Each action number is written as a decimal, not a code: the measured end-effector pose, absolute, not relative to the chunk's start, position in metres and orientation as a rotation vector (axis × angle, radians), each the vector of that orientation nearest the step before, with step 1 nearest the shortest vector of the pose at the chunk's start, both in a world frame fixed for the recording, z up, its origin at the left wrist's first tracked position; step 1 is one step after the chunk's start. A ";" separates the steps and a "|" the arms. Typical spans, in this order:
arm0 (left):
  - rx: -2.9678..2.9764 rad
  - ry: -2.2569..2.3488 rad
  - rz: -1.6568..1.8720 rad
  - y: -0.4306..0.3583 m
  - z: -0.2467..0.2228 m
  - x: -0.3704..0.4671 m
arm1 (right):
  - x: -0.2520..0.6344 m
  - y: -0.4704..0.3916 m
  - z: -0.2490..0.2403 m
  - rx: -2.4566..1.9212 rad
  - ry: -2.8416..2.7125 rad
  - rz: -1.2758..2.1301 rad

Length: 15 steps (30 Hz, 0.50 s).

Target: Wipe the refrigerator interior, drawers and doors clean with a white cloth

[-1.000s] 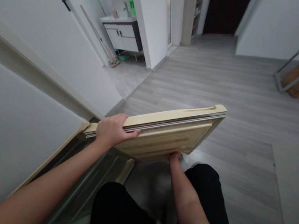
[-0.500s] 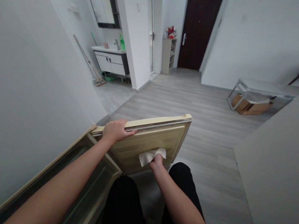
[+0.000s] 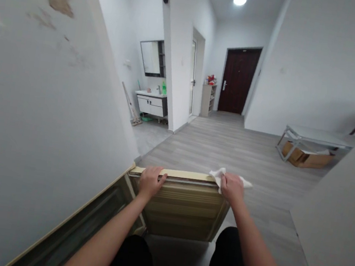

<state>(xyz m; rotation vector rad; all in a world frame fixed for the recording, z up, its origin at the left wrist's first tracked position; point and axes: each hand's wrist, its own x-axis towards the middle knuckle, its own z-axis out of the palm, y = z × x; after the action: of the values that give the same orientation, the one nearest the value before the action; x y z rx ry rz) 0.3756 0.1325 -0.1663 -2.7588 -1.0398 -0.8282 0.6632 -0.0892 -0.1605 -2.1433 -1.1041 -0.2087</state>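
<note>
A cream, ribbed door panel (image 3: 183, 211) stands swung out from a long cabinet body (image 3: 96, 216) at the lower left. My left hand (image 3: 151, 181) is wrapped over the panel's top edge near its left end, thumb on the near side. At the top right corner of the panel, my right hand (image 3: 232, 188) grips a white cloth (image 3: 218, 175) that lies over the edge. Part of the cloth sticks out to the right beyond my fingers.
A wall (image 3: 78, 106) with peeling paint rises on the left. Ahead are a washbasin cabinet (image 3: 151, 104), a narrow shelf (image 3: 207, 100) and a dark red door (image 3: 239, 80). A low table (image 3: 319, 136) stands at the right above a cardboard box (image 3: 307, 159). My knees flank the panel.
My right hand has moved with the cloth from the panel's inner face up to its top right corner. The panel has turned to face me more squarely, and the view has tilted upward.
</note>
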 end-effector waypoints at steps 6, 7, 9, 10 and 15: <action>-2.500 -0.870 -1.189 0.141 -0.225 0.369 | 0.671 -0.071 -0.133 -2.542 -1.539 0.227; -2.471 -0.844 -1.198 0.143 -0.229 0.369 | 0.674 -0.068 -0.131 -2.529 -1.592 0.295; -2.419 -0.800 -1.201 0.147 -0.232 0.368 | 0.682 -0.063 -0.131 -2.458 -1.672 0.459; -2.390 -0.782 -1.202 0.148 -0.233 0.367 | 0.687 -0.060 -0.132 -2.398 -1.699 0.549; -2.333 -0.756 -1.190 0.148 -0.236 0.364 | 0.702 -0.038 -0.150 -2.157 -1.677 0.915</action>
<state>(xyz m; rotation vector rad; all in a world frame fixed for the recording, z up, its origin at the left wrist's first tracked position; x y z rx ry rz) 0.3636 0.1475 -0.2363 -2.3326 -0.7558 -1.1896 0.7019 -0.0379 -0.1496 -2.1570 -1.6770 0.9149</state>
